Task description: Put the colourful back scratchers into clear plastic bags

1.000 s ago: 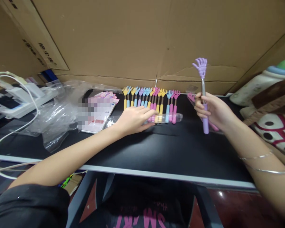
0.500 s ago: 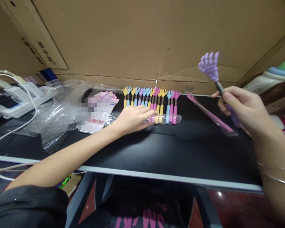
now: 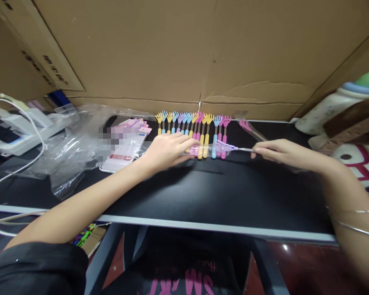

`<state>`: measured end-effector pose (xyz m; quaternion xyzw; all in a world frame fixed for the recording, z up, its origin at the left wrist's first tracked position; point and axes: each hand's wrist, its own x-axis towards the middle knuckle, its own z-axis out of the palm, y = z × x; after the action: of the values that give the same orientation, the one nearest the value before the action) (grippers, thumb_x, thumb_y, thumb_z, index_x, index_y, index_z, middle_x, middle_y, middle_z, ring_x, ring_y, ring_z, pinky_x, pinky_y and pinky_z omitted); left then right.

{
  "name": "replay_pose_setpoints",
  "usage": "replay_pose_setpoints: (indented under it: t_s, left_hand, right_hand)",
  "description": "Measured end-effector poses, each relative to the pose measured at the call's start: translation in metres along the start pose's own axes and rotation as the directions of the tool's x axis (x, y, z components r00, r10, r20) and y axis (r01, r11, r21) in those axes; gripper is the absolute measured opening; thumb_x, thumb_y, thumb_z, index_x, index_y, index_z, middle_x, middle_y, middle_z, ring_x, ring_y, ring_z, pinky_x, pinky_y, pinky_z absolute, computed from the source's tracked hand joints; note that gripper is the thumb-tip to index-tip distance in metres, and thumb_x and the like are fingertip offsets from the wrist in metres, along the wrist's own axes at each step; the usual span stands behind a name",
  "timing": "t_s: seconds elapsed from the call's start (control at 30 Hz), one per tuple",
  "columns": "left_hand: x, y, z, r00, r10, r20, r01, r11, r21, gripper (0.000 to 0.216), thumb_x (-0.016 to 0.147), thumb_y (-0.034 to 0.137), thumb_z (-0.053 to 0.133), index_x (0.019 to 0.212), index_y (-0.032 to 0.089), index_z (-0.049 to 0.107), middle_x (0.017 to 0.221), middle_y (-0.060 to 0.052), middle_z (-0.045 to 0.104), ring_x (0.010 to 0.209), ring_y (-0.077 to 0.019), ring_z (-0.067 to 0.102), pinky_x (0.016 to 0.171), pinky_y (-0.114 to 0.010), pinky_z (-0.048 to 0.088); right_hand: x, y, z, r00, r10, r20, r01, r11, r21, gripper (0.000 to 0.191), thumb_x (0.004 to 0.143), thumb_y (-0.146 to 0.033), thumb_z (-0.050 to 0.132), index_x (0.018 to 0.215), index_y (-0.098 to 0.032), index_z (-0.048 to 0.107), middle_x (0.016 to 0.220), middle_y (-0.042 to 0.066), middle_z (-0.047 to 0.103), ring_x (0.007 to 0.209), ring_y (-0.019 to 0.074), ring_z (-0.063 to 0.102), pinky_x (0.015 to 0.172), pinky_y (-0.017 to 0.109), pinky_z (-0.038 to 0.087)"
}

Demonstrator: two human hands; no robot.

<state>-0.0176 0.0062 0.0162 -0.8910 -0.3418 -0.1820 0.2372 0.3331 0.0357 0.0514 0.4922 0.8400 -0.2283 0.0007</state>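
Observation:
My left hand is closed on a narrow clear plastic sleeve, held level over the handles of a row of back scratchers in yellow, blue, purple and pink. A purple back scratcher lies sideways in my right hand, whose fingers pinch its metal shaft. Its claw head is at the sleeve's right end; how far inside it sits I cannot tell. Behind my right hand, a pink back scratcher in clear wrapping lies on the black table, partly hidden.
Crumpled clear plastic bags and a phone lie on the left. Farther left is a white power strip with cables. A pale bottle and a patterned bag stand on the right. Cardboard walls the back.
My right hand has moved left and turned the purple back scratcher from upright to level, bringing its head to the sleeve. My left hand keeps its hold on the sleeve.

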Motion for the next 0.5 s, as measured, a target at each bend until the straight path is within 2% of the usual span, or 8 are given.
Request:
replay_pose_setpoints:
  t_s: [0.1, 0.3, 0.4, 0.5]
  left_hand:
    - [0.0, -0.001, -0.001, 1.0, 0.004, -0.002, -0.004, 1.0, -0.008, 0.031, 0.093, 0.042, 0.048, 0.115, 0.022, 0.058, 0.101, -0.001, 0.068, 0.09, -0.0156, 0.062, 0.063, -0.025, 0.039]
    - [0.001, -0.001, -0.002, 0.999, 0.01, 0.031, -0.009, 1.0, -0.026, 0.032, 0.093, 0.041, 0.049, 0.116, 0.021, 0.057, 0.101, -0.002, 0.068, 0.091, -0.0161, 0.062, 0.065, -0.025, 0.04]
    - [0.001, -0.001, -0.003, 0.999, 0.005, 0.049, -0.003, 0.999, -0.039, 0.031, 0.092, 0.04, 0.049, 0.116, 0.021, 0.057, 0.103, -0.002, 0.068, 0.092, -0.016, 0.062, 0.066, -0.024, 0.041]
    - [0.001, -0.002, -0.003, 0.999, 0.0, 0.045, 0.002, 0.999, -0.045, 0.03, 0.093, 0.039, 0.049, 0.116, 0.022, 0.057, 0.102, -0.002, 0.068, 0.092, -0.0157, 0.062, 0.066, -0.024, 0.041]
  right_hand:
    - [-0.003, -0.008, 0.001, 0.998, 0.006, 0.063, -0.011, 0.996, 0.091, 0.062, 0.088, -0.065, 0.03, 0.092, -0.014, 0.064, 0.064, 0.0, 0.043, 0.058, 0.0137, 0.042, 0.058, 0.028, 0.035]
    - [-0.004, -0.013, 0.002, 0.99, -0.01, 0.138, -0.011, 0.988, 0.155, 0.064, 0.087, -0.068, 0.028, 0.089, -0.015, 0.064, 0.063, 0.0, 0.04, 0.058, 0.0141, 0.042, 0.055, 0.028, 0.038]
    - [-0.003, -0.011, 0.003, 0.992, -0.027, 0.126, 0.007, 0.987, 0.158, 0.062, 0.087, -0.068, 0.031, 0.088, -0.016, 0.064, 0.062, -0.001, 0.041, 0.056, 0.0135, 0.041, 0.055, 0.028, 0.037]
    - [-0.002, -0.01, 0.002, 0.997, -0.034, 0.072, 0.024, 0.991, 0.131, 0.055, 0.086, -0.066, 0.038, 0.088, -0.017, 0.064, 0.065, 0.0, 0.048, 0.058, 0.0137, 0.045, 0.057, 0.028, 0.036]
